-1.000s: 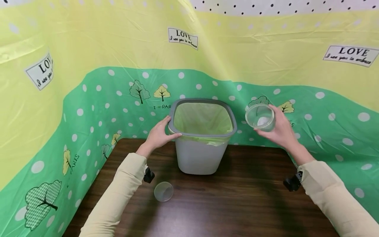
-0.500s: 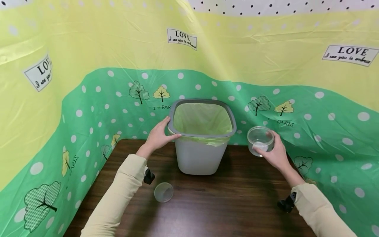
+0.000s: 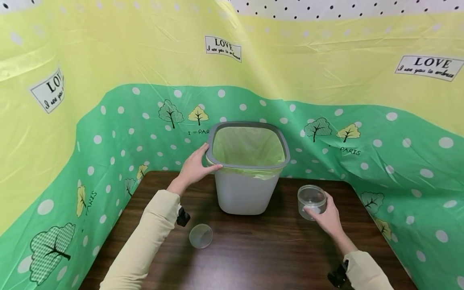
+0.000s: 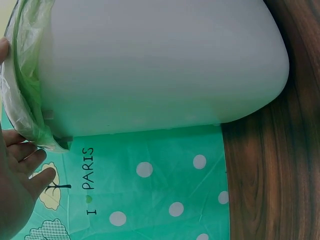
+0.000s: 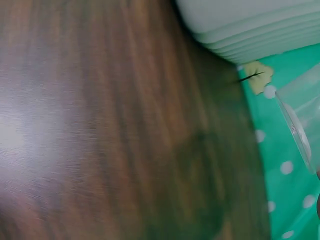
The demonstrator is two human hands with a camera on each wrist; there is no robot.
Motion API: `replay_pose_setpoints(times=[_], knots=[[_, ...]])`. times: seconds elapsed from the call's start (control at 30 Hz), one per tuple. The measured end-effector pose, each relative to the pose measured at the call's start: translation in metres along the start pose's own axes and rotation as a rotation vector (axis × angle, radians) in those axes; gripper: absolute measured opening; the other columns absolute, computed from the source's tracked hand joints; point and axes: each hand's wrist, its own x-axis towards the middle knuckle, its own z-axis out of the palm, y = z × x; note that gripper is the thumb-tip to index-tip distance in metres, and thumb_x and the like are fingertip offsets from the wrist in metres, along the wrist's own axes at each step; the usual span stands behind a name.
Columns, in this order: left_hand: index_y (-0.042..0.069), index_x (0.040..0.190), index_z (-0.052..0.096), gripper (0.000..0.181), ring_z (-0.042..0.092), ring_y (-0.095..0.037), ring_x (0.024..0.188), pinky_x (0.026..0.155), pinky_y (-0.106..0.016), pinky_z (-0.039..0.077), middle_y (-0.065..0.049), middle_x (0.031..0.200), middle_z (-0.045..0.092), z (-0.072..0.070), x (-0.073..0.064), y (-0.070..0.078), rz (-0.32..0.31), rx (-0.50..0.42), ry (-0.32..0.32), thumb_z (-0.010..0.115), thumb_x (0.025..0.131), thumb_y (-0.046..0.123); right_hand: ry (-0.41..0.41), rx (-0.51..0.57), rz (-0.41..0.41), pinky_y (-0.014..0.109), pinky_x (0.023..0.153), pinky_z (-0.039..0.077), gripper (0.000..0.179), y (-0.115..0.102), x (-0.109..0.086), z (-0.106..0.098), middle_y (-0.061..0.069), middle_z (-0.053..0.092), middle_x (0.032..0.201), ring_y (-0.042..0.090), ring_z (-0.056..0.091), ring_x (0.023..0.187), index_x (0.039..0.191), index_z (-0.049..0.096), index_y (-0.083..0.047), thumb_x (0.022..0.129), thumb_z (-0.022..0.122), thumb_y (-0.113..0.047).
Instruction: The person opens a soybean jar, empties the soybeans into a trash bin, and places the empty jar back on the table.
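Observation:
A grey waste bin [image 3: 241, 191] with a darker rim and a green liner stands upright at the back of the table. My left hand [image 3: 193, 167] rests at the rim's left front corner, thumb stretched along the front and fingers along the side. Its fingers [image 4: 31, 159] look relaxed in the left wrist view. To the right of the bin, my right hand [image 3: 328, 215] grips a round clear plastic jar [image 3: 311, 197], upright and without a lid. Something white shows low in the jar. Part of the jar [image 5: 307, 117] enters the right wrist view; that hand is mostly cut off there.
A clear round lid [image 3: 201, 236] lies on the dark wooden table [image 3: 253, 257], in front of the bin and to the left. Behind the table hangs a green and yellow printed cloth [image 3: 326, 92], which also runs along both sides.
My right hand has come down and toward me with the jar, which was tilted toward the bin and now stands upright. The left hand has stayed at the bin's rim.

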Motion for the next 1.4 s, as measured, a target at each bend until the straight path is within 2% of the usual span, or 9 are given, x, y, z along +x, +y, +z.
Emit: replay_pose_setpoints(times=[0.27, 0.6, 0.97, 1.23, 1.4], knots=[[0.014, 0.145, 0.022, 0.091, 0.021, -0.026, 0.135, 0.105, -0.048, 0.025, -0.003, 0.15, 0.02, 0.002, 0.0, -0.001, 0.002, -0.003, 0.002, 0.06, 0.076, 0.06, -0.079, -0.01, 0.098, 0.053, 0.083, 0.037, 0.088, 0.021, -0.029, 0.021, 0.029, 0.043, 0.123, 0.041, 0.044, 0.109, 0.137, 0.026, 0.004, 0.072, 0.077, -0.028], [0.013, 0.145, 0.022, 0.092, 0.022, -0.028, 0.135, 0.104, -0.05, 0.026, -0.004, 0.15, 0.021, 0.003, 0.0, -0.001, 0.003, -0.006, 0.003, 0.059, 0.076, 0.061, -0.145, -0.02, 0.147, 0.053, 0.086, 0.037, 0.087, 0.033, -0.05, 0.037, 0.028, 0.046, 0.122, 0.042, 0.045, 0.11, 0.136, 0.029, 0.0, 0.072, 0.076, -0.033], [0.014, 0.145, 0.022, 0.092, 0.022, -0.027, 0.135, 0.105, -0.05, 0.025, -0.004, 0.15, 0.021, 0.004, -0.001, -0.002, 0.003, -0.02, 0.006, 0.06, 0.076, 0.061, -0.243, -0.029, 0.182, 0.055, 0.087, 0.037, 0.09, 0.034, -0.052, 0.029, 0.029, 0.046, 0.124, 0.043, 0.045, 0.111, 0.139, 0.027, -0.003, 0.072, 0.075, -0.039], [0.014, 0.146, 0.02, 0.092, 0.02, -0.027, 0.136, 0.105, -0.049, 0.024, -0.002, 0.15, 0.018, 0.004, -0.002, -0.002, -0.006, -0.048, 0.005, 0.059, 0.077, 0.06, -0.228, -0.04, 0.142, 0.054, 0.085, 0.039, 0.088, 0.036, -0.052, 0.026, 0.029, 0.048, 0.12, 0.043, 0.048, 0.108, 0.135, 0.031, 0.002, 0.069, 0.078, -0.034], [0.014, 0.146, 0.02, 0.091, 0.02, -0.026, 0.136, 0.106, -0.05, 0.023, -0.002, 0.15, 0.018, 0.004, -0.002, -0.001, -0.01, -0.053, 0.007, 0.06, 0.077, 0.058, -0.231, -0.047, 0.16, 0.055, 0.086, 0.038, 0.089, 0.039, -0.053, 0.024, 0.03, 0.047, 0.122, 0.044, 0.046, 0.11, 0.135, 0.031, 0.002, 0.069, 0.078, -0.034]])
